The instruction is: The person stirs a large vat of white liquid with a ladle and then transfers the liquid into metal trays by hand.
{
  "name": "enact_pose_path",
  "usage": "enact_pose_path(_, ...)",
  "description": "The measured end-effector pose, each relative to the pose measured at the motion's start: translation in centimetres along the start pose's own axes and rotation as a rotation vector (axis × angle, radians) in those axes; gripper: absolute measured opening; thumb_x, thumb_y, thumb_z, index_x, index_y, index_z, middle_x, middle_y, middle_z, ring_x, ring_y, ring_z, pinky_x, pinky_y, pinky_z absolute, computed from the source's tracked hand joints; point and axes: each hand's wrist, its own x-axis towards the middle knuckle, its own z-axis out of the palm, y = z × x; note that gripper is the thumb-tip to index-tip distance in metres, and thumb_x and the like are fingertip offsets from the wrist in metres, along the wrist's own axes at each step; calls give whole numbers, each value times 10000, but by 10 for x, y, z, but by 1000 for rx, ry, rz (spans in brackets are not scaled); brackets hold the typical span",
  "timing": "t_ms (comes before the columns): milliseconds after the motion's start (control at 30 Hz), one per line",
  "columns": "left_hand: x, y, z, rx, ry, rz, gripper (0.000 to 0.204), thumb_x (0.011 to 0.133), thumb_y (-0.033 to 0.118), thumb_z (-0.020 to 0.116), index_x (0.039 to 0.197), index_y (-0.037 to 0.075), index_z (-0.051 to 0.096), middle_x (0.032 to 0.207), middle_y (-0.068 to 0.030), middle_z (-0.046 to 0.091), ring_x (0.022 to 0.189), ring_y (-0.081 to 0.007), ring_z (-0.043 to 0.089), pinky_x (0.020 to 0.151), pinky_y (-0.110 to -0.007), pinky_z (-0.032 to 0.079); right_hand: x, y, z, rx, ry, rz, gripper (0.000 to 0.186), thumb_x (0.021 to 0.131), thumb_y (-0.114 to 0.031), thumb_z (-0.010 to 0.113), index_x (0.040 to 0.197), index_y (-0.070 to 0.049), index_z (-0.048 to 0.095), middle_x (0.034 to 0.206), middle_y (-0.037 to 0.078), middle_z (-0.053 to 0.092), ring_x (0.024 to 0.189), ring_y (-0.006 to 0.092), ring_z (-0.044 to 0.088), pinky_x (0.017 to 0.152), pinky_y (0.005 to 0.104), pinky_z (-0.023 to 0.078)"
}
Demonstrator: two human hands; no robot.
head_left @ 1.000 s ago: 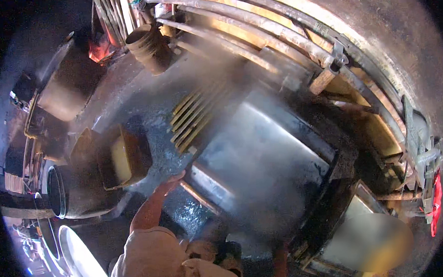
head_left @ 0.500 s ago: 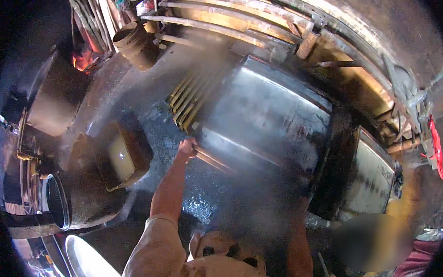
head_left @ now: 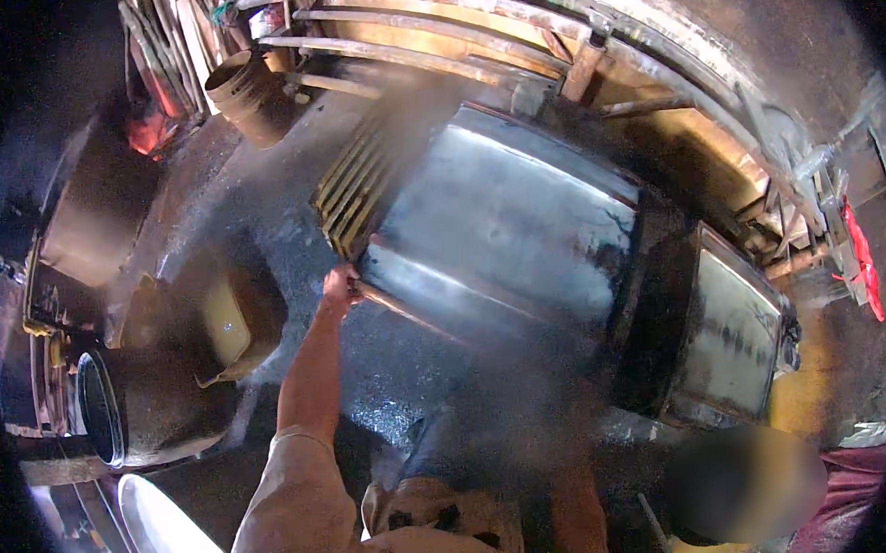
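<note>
My left hand [head_left: 340,285] is closed around the end of a long, thin wooden bar [head_left: 410,316]. The bar runs along the near edge of a wide metal surface [head_left: 518,182], which is wet and shiny with steam over it. Just beyond the hand is a slatted wooden rack [head_left: 353,191], its far part blurred by steam. My right forearm [head_left: 579,510] reaches forward from the lower edge, right of centre. Steam and shadow hide my right hand, so its fingers and anything in them do not show.
On the left are a square tin [head_left: 240,322] with pale contents, a dark drum [head_left: 159,406] and a large round pan [head_left: 171,536]. A fire glows [head_left: 148,134] near a brown bucket [head_left: 248,96]. To the right stands a second metal-topped box [head_left: 726,332]; a person's blurred head [head_left: 744,481] is close by.
My left hand has moved the wooden bar in against the near edge of the metal surface; before, a gap lay between them. The whole view has shifted slightly.
</note>
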Motion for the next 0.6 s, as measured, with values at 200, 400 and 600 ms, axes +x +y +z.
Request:
enact_pose_path(200,-38,-38,32,-331,-2,130,347,786,304,571,962,5,551,818,-119,577,675,-217,601,454,-308,486,13,19,-35,-684,-232,-348,381,778,-175,624,1124,-52,522,985,98,600,850,230,567,753,386,507)
enact_pose_path(400,-162,-191,217,-359,-371,-308,621,878,583,367,1259,98,440,1135,-108,553,901,-273,568,642,-413,485,35,22,-30,-695,-414,-455,255,841,-161,571,1067,-45,595,991,97,647,884,244,619,808,371,499)
enact_pose_path(600,-246,-338,303,-693,-636,-791,678,848,631,392,1267,102,453,1195,-99,529,1048,-302,509,862,-463,430,38,-91,-60,-601,-618,-512,305,884,-213,493,1100,-37,618,1067,127,642,917,262,630,802,350,502)
